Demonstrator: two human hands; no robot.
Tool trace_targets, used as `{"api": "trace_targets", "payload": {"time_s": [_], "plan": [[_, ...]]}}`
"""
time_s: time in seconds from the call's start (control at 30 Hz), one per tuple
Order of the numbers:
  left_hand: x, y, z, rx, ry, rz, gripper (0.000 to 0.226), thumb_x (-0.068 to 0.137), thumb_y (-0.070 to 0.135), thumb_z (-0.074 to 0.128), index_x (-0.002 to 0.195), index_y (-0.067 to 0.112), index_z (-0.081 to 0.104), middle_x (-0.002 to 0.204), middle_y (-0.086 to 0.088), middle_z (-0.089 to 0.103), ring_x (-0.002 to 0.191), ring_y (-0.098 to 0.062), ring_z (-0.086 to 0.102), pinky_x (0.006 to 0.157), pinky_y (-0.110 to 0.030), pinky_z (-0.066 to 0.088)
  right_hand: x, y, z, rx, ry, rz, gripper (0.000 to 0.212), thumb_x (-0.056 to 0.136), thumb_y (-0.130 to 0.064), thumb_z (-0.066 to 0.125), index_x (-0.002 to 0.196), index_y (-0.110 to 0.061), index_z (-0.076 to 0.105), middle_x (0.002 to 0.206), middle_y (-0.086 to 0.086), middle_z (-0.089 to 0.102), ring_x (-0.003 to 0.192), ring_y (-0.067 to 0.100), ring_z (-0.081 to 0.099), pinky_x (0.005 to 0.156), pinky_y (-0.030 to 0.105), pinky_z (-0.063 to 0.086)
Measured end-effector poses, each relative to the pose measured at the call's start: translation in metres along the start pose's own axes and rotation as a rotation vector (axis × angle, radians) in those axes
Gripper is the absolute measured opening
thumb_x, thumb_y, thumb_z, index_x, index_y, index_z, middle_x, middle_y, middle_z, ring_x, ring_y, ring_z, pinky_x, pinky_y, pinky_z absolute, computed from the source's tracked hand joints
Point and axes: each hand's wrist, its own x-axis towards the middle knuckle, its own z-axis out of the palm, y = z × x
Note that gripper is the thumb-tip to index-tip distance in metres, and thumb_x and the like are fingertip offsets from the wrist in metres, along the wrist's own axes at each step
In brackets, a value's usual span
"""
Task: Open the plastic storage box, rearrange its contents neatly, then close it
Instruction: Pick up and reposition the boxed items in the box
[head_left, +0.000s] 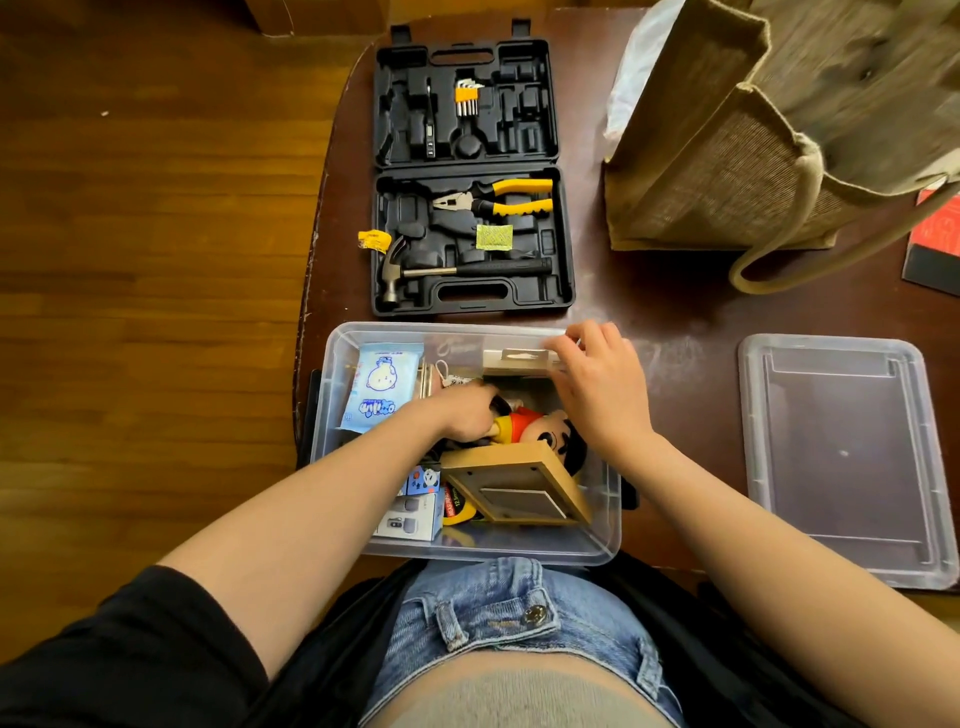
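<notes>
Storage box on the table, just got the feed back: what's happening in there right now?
A person is sorting the open clear plastic storage box. Its lid lies off to the right on the table. The left hand reaches down inside and grips a plush doll. The right hand pinches a flat packaged item at the box's far side. A wooden picture frame, a blue-and-white pack and small boxes remain inside. The box is not yet closed.

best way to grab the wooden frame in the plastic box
Take the wooden frame by its two long side edges, coming from above. It lies tilted, back side up, atop the other contents in the storage box, so those edges are exposed while its underside looks blocked.
</notes>
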Motion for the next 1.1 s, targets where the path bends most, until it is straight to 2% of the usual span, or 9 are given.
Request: {"api": "trace_targets", "payload": {"time_s": [0.23, 0.37, 0.47, 0.57, 0.67, 0.77, 0.83, 0.93, 1.1], "plan": [[0.002, -0.002, 0.004, -0.036, 0.028, -0.01, 0.051, 0.096, 0.015, 0.041, 0.146, 0.009, 0.03, 0.145, -0.018, 0.039, 0.129, -0.032, 0.042, 0.106, -0.038, 0.036, -0.001, 0.004, -0.003, 0.081, 0.014, 0.038, 0.023, 0.079, -0.003, 0.067, 0.102, -0.006, 0.066, 0.098, 0.01, 0.062, 0.089, 0.029, 0.055, 0.068, 0.036, 0.046], [0.0, -0.003, 0.005, -0.138, 0.069, -0.024, 0.043, 0.095, 0.015, 0.041, 0.138, 0.005, 0.04, 0.139, -0.019, 0.045, 0.123, -0.032, 0.046, 0.103, -0.039, 0.038, -0.002, 0.017, -0.014, 0.071, 0.042, 0.106, 0.013, 0.08, -0.004, 0.067, 0.092, -0.007, 0.069, 0.09, 0.009, 0.062, 0.084, 0.03, 0.054, 0.064, 0.031, 0.039], [-0.002, -0.004, 0.006, -0.315, 0.115, -0.074, 0.034, 0.095, 0.017, 0.045, 0.124, 0.0, 0.048, 0.12, -0.019, 0.056, 0.097, -0.026, 0.053, 0.084, -0.037, 0.047, -0.006, 0.021, -0.023, 0.137, 0.02, 0.195, 0.012, 0.087, -0.011, 0.062, 0.095, -0.009, 0.071, 0.088, 0.007, 0.066, 0.079, 0.025, 0.06, 0.063, 0.031, 0.043], [-0.005, -0.004, 0.005, -0.541, 0.182, -0.16, 0.031, 0.095, 0.017, 0.047, 0.121, -0.001, 0.047, 0.103, -0.014, 0.054, 0.083, -0.022, 0.051, 0.065, -0.03, 0.04, -0.009, 0.013, -0.025, 0.154, -0.098, 0.266, 0.023, 0.091, -0.024, 0.06, 0.109, -0.012, 0.067, 0.091, 0.004, 0.072, 0.081, 0.023, 0.067, 0.069, 0.029, 0.049], [-0.007, -0.005, 0.003, -0.716, 0.244, -0.213, 0.03, 0.095, 0.016, 0.048, 0.12, -0.001, 0.048, 0.105, -0.015, 0.058, 0.083, -0.02, 0.053, 0.071, -0.03, 0.042, -0.005, -0.001, -0.019, 0.144, -0.287, 0.325, 0.028, 0.091, -0.03, 0.058, 0.109, -0.009, 0.063, 0.091, 0.008, 0.072, 0.087, 0.028, 0.066, 0.073, 0.035, 0.052], [-0.008, -0.003, -0.001, -0.769, 0.286, -0.204, 0.032, 0.094, 0.01, 0.049, 0.125, 0.001, 0.05, 0.117, -0.018, 0.06, 0.104, -0.027, 0.057, 0.089, -0.035, 0.044, 0.003, -0.011, -0.013, 0.178, -0.372, 0.387, 0.025, 0.092, -0.024, 0.056, 0.108, -0.006, 0.062, 0.098, 0.011, 0.071, 0.095, 0.031, 0.063, 0.079, 0.037, 0.049], [-0.01, 0.0, -0.003, -0.773, 0.299, -0.159, 0.033, 0.094, 0.007, 0.047, 0.126, 0.005, 0.054, 0.121, -0.016, 0.06, 0.11, -0.027, 0.056, 0.091, -0.031, 0.042, 0.008, -0.013, -0.012, 0.22, -0.371, 0.43, 0.026, 0.091, -0.015, 0.053, 0.111, -0.001, 0.061, 0.102, 0.016, 0.07, 0.099, 0.033, 0.062, 0.084, 0.039, 0.048], [-0.013, 0.006, -0.006, -0.781, 0.308, -0.116, 0.034, 0.098, 0.013, 0.042, 0.13, 0.006, 0.052, 0.124, -0.011, 0.058, 0.115, -0.024, 0.051, 0.088, -0.024, 0.035, 0.009, -0.013, -0.013, 0.273, -0.341, 0.478, 0.02, 0.088, -0.005, 0.051, 0.103, -0.001, 0.064, 0.102, 0.017, 0.069, 0.096, 0.034, 0.063, 0.08, 0.039, 0.051], [-0.009, 0.013, -0.006, -0.806, 0.284, -0.17, 0.038, 0.101, 0.027, 0.038, 0.128, 0.004, 0.05, 0.117, -0.014, 0.059, 0.108, -0.026, 0.054, 0.09, -0.032, 0.039, 0.005, -0.014, -0.013, 0.233, -0.305, 0.492, 0.022, 0.09, -0.003, 0.043, 0.098, -0.003, 0.063, 0.1, 0.016, 0.067, 0.09, 0.034, 0.062, 0.073, 0.037, 0.052]]}}
